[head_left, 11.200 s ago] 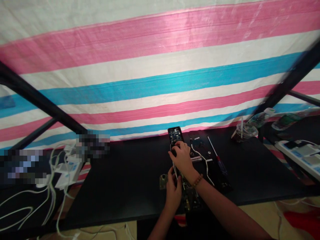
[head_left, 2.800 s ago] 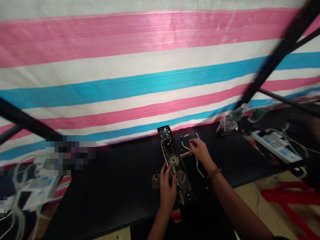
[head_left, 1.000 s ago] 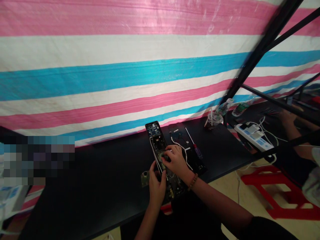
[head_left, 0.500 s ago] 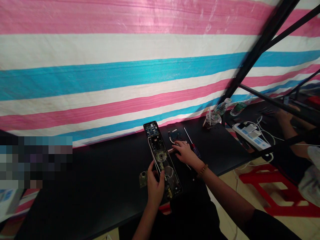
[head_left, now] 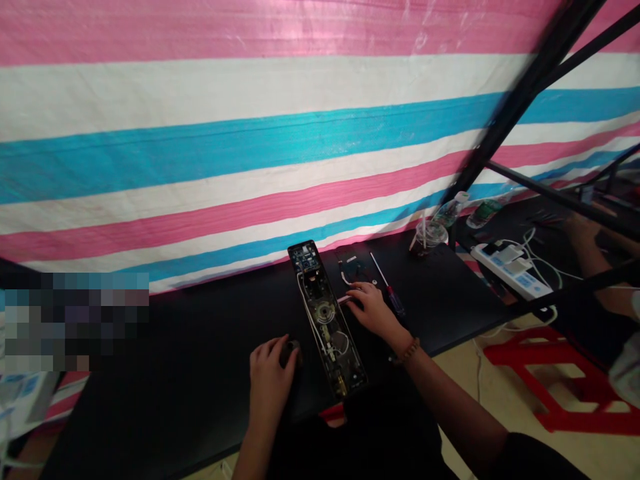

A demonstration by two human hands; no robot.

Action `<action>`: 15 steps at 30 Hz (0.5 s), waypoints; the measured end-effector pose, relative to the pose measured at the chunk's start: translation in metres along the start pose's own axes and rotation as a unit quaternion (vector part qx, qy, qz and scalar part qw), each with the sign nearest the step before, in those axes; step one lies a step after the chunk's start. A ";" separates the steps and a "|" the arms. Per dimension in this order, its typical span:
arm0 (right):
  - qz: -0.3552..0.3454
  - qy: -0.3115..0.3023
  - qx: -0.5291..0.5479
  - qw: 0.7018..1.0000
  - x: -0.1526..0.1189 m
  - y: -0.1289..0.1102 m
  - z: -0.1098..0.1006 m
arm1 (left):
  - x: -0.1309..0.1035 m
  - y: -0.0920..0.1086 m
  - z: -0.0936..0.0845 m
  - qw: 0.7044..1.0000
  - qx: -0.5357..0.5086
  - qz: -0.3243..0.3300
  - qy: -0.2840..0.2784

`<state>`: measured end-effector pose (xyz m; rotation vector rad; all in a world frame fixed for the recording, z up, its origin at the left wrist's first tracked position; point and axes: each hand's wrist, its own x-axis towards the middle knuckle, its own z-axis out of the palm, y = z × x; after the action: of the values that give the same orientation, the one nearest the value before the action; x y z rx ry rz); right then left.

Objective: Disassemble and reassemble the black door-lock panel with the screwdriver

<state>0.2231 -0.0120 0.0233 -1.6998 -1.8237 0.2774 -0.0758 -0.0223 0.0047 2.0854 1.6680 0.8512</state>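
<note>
A long black device housing point(head_left: 326, 320) lies open on the table, showing a circuit board point(head_left: 304, 259) at its far end, a round part midway, white wires and a brass-coloured fitting near me. Left of it, my left hand point(head_left: 270, 365) is curled over a small dark board piece point(head_left: 293, 353), most of it hidden by the fingers. My right hand point(head_left: 373, 310) rests at the right side of the housing, fingers bent together on a thin pale cable point(head_left: 345, 299). Beyond those fingers lies a flat dark board point(head_left: 359, 268). A screwdriver point(head_left: 395, 300) lies to the right.
A plastic cup point(head_left: 431, 237) and bottles point(head_left: 451, 210) stand at the back right. A white power strip point(head_left: 513, 275) with cables lies past a black metal frame point(head_left: 520, 120). A red stool point(head_left: 550, 380) stands below. Another person's arm point(head_left: 587, 243) shows far right. A striped sheet hangs behind.
My left hand has let go of the housing and moved left onto the small board piece. My right hand has stayed nearly in place. The view has shifted slightly.
</note>
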 end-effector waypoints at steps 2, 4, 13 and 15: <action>0.013 0.012 0.006 1.000 -0.002 0.002 -0.005 | 0.005 -0.013 0.004 0.999 -0.006 0.007 -0.030; 0.027 0.022 0.014 0.999 -0.006 0.007 -0.012 | 0.006 -0.019 0.006 0.999 -0.022 0.008 -0.032; 0.074 0.034 0.042 0.996 -0.030 0.022 -0.030 | 0.034 0.053 -0.008 0.990 -0.094 0.091 0.049; 0.082 0.030 0.034 0.996 -0.030 0.021 -0.027 | 0.047 0.072 -0.003 0.987 -0.078 0.140 0.030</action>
<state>0.2555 -0.0449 0.0242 -1.7925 -1.6158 0.3482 -0.0164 0.0040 0.0615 2.2336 1.3039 1.1023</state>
